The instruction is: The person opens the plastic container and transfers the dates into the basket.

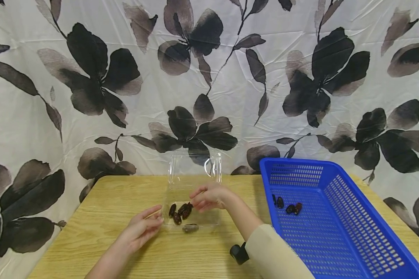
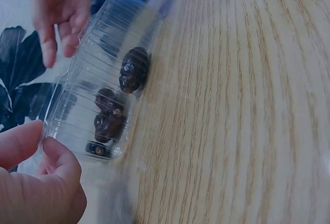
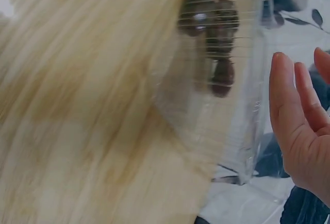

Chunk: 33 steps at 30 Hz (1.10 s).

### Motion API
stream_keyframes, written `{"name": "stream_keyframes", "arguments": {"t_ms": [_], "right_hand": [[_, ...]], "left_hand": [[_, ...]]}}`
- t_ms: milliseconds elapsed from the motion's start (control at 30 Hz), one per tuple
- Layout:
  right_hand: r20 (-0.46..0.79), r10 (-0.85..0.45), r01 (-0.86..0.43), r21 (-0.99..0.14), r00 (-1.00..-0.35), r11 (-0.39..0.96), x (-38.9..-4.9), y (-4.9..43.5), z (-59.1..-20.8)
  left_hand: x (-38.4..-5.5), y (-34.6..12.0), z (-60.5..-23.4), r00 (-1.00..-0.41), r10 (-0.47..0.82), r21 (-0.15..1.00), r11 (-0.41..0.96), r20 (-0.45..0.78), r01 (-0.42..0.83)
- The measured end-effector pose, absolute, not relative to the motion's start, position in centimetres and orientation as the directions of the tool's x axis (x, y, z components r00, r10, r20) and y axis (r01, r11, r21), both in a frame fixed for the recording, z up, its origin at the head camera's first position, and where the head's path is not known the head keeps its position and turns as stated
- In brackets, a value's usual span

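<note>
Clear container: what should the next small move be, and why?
Probably move the right hand to the blue basket for a date: that hand looks empty at the open clear container, the left hand pinches the container's edge, and dates lie in the basket.

Three cameras around one clear box (image 1: 211, 217)

The head view looks forward and down over the table (image 1: 83, 224), farthest off, taking in the blue basket (image 1: 314, 240) and patterned cloth (image 1: 230, 89). The left wrist view sits close, its picture turned sideways, facing across the box past the left hand (image 2: 41, 185) toward the right hand (image 2: 62, 7). The right wrist view, also near, looks in from the right; both wrist views share the box and its dark fruits (image 2: 134, 70)
</note>
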State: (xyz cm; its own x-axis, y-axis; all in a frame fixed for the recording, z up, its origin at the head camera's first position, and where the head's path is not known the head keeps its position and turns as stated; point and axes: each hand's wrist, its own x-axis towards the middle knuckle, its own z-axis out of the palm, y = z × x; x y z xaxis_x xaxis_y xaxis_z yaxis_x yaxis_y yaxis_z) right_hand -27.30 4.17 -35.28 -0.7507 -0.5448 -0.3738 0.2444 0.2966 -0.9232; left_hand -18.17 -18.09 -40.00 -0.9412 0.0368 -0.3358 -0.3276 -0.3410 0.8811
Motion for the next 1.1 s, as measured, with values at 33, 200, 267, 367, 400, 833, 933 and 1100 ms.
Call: {"name": "stream_keyframes", "arguments": {"t_ms": [33,200,267,367,400,833,933,1100], "right_hand": [[-0.369,-0.545,0.229,-0.923,-0.753,0.309,-27.2,4.3,-35.4],[-0.350,-0.541,0.163,-0.917,-0.765,0.364,-26.9,4.5,-35.8],[-0.347,-0.537,0.138,-0.910,-0.769,0.391,-26.8,4.4,-35.9],[-0.340,-0.526,0.090,-0.892,-0.779,0.443,-26.6,4.0,-36.2],[-0.336,-0.522,0.069,-0.883,-0.784,0.464,-26.5,3.8,-36.4],[-0.299,-0.522,-0.160,-0.732,-0.799,0.663,-24.8,1.3,-38.3],[-0.284,-0.523,-0.190,-0.710,-0.804,0.678,-24.7,1.1,-38.5],[-0.277,-0.536,-0.214,-0.700,-0.797,0.681,-24.9,1.1,-38.9]], "left_hand": [[-18.2,-18.1,-40.0,-0.942,0.035,0.882,-0.339,-0.335,-0.326],[-18.2,-18.3,-39.8,-0.945,0.040,0.885,-0.339,-0.326,-0.319],[-18.2,-18.3,-39.9,-0.945,0.044,0.885,-0.339,-0.323,-0.318],[-18.2,-18.4,-40.0,-0.943,0.032,0.883,-0.341,-0.331,-0.322],[-18.2,-18.4,-40.0,-0.942,0.032,0.883,-0.340,-0.333,-0.324],[-18.1,-18.3,-40.3,-0.942,0.036,0.882,-0.342,-0.332,-0.324],[-18.1,-18.2,-40.2,-0.943,0.038,0.880,-0.348,-0.332,-0.324],[-18.2,-18.3,-40.3,-0.943,0.044,0.881,-0.345,-0.330,-0.324]]}}
